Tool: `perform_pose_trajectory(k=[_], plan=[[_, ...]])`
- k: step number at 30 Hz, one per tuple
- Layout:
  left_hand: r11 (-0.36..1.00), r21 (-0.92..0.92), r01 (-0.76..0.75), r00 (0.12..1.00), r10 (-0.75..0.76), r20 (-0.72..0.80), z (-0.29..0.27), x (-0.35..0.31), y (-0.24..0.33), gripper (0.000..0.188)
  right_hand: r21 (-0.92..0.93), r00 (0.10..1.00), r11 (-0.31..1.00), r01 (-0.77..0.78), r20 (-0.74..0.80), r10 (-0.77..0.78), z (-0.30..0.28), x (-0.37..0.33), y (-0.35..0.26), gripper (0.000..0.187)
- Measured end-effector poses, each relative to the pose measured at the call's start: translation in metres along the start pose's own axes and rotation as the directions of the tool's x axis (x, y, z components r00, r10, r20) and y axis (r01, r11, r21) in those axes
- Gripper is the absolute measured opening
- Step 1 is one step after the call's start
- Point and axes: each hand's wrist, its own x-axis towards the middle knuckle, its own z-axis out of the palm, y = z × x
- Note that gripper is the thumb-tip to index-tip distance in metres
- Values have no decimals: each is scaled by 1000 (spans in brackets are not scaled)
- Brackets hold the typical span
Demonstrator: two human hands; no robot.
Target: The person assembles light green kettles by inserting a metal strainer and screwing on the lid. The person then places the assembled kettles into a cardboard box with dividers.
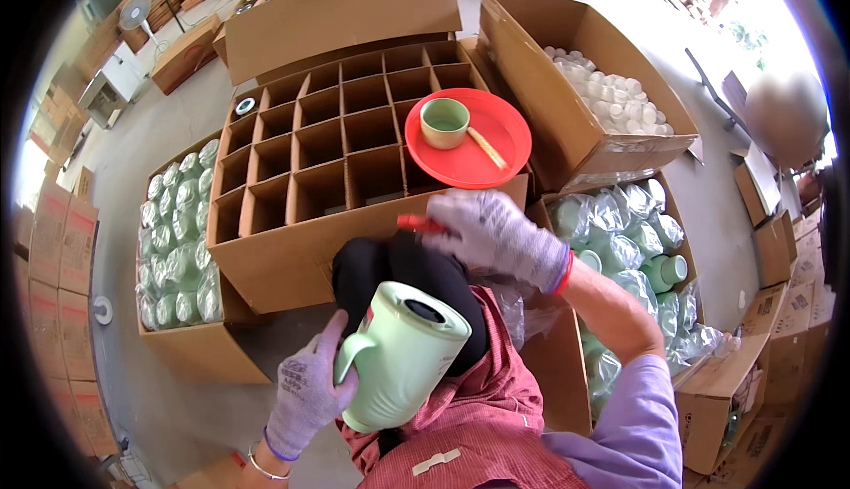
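Left hand (305,396): gloved, fingers curling closed around the handle of a pale green plastic jug body (403,356), holding it tilted over the lap.
Right hand (487,228): gloved, fingers gripping together on a small red-handled tool (418,223) at the near edge of the divided cardboard carton (292,259).
Carton edge: a round red plastic tray (496,148) carrying a green cup (444,123) is resting on its right corner.
Open room: bare grey floor (168,108) lying left of the carton; boxes of wrapped jugs (637,241) are crowding the right.
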Motion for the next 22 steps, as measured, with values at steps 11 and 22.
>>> perform_pose_trajectory(k=[11,22], plan=[[996,-78,41,914,-5,407,17,33,-12,70,-120,967,968,-222,100,234,-42,14,162,23],[-7,-1000,27,860,-509,27,93,-1,-140,59,-427,639,695,-579,292,712,-85,-46,448,76]])
